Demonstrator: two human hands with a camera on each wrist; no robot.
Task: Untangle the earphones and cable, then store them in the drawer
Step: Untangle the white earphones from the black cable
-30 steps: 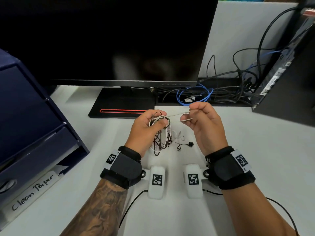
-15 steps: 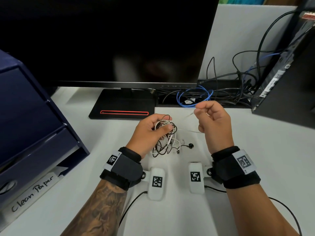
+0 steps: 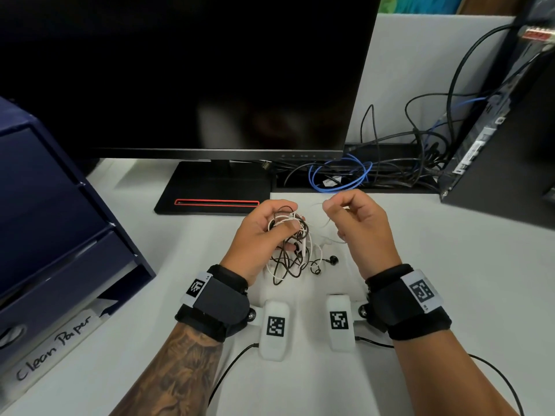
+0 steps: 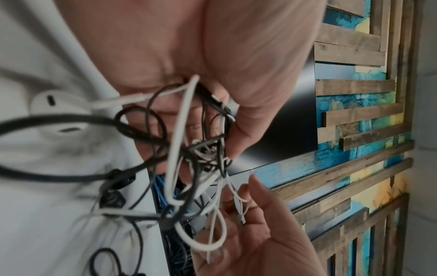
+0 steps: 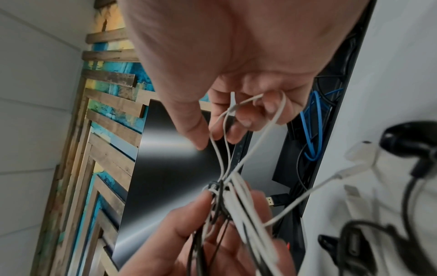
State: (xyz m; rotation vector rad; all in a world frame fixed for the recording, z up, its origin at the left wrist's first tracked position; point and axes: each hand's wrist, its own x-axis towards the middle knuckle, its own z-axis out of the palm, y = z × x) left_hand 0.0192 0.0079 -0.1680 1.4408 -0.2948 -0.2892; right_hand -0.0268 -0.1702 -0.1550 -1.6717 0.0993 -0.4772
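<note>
A tangle of white and black earphone wires and cable point(image 3: 289, 235) hangs from my left hand point(image 3: 279, 223), which grips its top just above the white table point(image 3: 450, 280). My right hand point(image 3: 338, 207) pinches loose loops of thin white wire point(image 5: 267, 134) drawn out of the knot. From the left wrist, my left hand point(image 4: 220, 115) closes on the knot point(image 4: 196, 153), with a white earbud point(image 4: 56, 104) lying behind. A black earbud point(image 3: 333, 260) rests on the table below the tangle. The blue drawer unit point(image 3: 60, 235) stands at the left.
A dark monitor point(image 3: 210, 85) on a black stand point(image 3: 210, 193) fills the back. Behind my hands lie blue and black cables point(image 3: 345, 175), and a black computer tower point(image 3: 510, 145) at the right. A tray labelled "Clean Paper" point(image 3: 54, 343) sits under the drawers.
The white strand stretched taut between my hands a second ago now hangs in slack loops. My right hand has drifted up and back toward the left; my left hand sank slightly with the tangle.
</note>
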